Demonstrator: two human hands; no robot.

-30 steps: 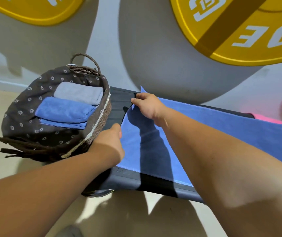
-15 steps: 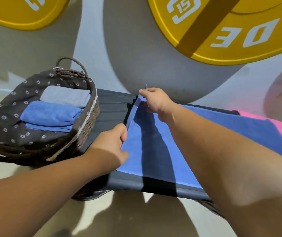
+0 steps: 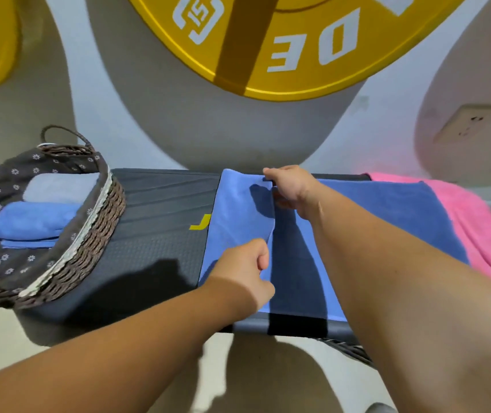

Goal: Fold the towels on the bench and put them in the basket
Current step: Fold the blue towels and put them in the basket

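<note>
Blue towel [image 3: 238,210] pinched by left hand [image 3: 242,269] and right hand [image 3: 292,186], pink towel [image 3: 470,228] beside, perhaps three in basket [image 3: 101,222].

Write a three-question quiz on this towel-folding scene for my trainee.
1. True or false: the basket is empty.
2. Both the left hand and the right hand pinch: A) a green towel B) the blue towel C) the basket handle.
3. Fill in: the pink towel lies at the bench's ___ end.
Key: 1 false, folded towels lie inside; 2 B; 3 right.
</note>
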